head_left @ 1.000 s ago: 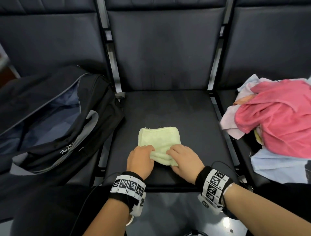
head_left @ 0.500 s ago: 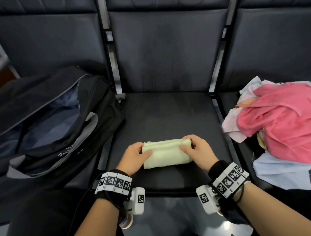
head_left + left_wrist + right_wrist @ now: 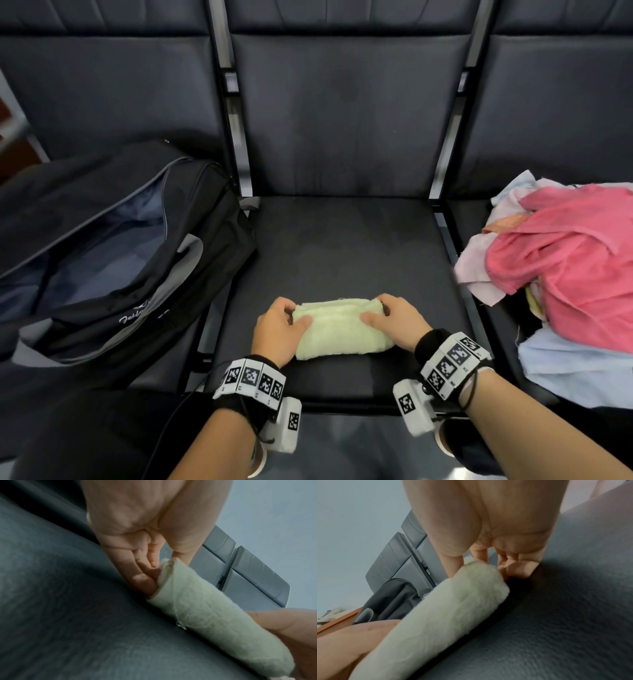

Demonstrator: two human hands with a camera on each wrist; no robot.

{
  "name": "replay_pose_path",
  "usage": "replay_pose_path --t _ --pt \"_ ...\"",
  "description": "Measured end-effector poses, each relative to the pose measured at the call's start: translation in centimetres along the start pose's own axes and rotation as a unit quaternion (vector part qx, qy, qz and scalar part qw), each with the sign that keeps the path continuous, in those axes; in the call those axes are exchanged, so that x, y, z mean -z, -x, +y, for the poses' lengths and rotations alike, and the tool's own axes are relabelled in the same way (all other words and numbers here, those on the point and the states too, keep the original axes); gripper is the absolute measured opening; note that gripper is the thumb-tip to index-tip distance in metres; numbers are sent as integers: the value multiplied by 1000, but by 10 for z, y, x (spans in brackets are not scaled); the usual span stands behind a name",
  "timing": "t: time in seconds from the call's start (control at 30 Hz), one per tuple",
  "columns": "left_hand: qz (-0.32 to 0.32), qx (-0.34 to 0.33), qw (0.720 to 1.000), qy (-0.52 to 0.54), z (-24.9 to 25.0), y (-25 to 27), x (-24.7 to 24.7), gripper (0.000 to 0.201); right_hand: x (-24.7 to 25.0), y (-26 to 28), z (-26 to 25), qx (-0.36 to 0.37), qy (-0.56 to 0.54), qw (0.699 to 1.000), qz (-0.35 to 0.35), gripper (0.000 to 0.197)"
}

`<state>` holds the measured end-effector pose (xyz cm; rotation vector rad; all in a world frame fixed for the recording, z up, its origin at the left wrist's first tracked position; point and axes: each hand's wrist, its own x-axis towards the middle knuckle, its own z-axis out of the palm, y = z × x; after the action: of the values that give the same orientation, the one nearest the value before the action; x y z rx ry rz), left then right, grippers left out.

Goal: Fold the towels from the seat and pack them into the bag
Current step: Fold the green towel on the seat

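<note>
Between both grips, left hand (image 3: 279,327) and right hand (image 3: 394,323) pinching its ends, the folded pale-yellow terry towel (image 3: 339,329) should be lifted level so the fold holds.

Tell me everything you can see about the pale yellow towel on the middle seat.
The towel is pale yellow-green fluffy terry cloth, folded into a thick, compact oblong that lies crosswise near the front edge of the dark middle seat. A loose thread hangs from it. The left hand grips its left end and the right hand its right end, thumbs on top.
</note>
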<state>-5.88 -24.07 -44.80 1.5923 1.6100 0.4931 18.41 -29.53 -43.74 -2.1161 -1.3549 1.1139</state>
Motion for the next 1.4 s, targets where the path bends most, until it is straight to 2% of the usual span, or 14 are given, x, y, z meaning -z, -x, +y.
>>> replay_pose_path --t 0.23,0.33,0.4,0.47,0.53,0.63,0.77,0.87,1.07,1.17,1.23,1.3,1.4 --pt "-55 3 995 -79 14 14 11 21 8 19 -18 41 -2 999 -2 21" --pt "-76 -38 994 -68 29 23 21 53 20 35 -45 109 -6 994 -5 23" --pt "-120 -102 987 -29 47 30 28 80 28 47 -69 167 2 986 -17 23" --pt "-167 -147 975 -2 64 36 31 94 33 58 -93 219 20 975 -40 25" --pt "-182 -157 970 23 74 37 35 85 38 65 -117 247 50 966 -59 28" --pt "-161 -162 973 40 80 37 51 59 46 71 -144 270 76 957 -70 32" --pt "-173 -167 967 90 81 30 86 53 49 69 -180 280 79 955 -61 40" --pt "-155 -165 970 91 80 16 122 48 40 55 -215 290 67 953 -55 42" --pt "-118 -122 979 112 55 -18 210 50 -9 6 -302 337 52 937 -73 43" --pt "-55 -89 986 133 29 -41 253 48 -39 -26 -345 361 56 928 -73 45" --pt "-10 -45 980 194 6 -59 277 43 -54 -49 -367 369 71 926 -49 48" --pt "26 34 956 289 -20 -79 296 36 -64 -75 -381 372 109 922 -12 52" --pt "55 164 876 450 -55 -112 308 34 -72 -115 -392 331 197 923 14 58"
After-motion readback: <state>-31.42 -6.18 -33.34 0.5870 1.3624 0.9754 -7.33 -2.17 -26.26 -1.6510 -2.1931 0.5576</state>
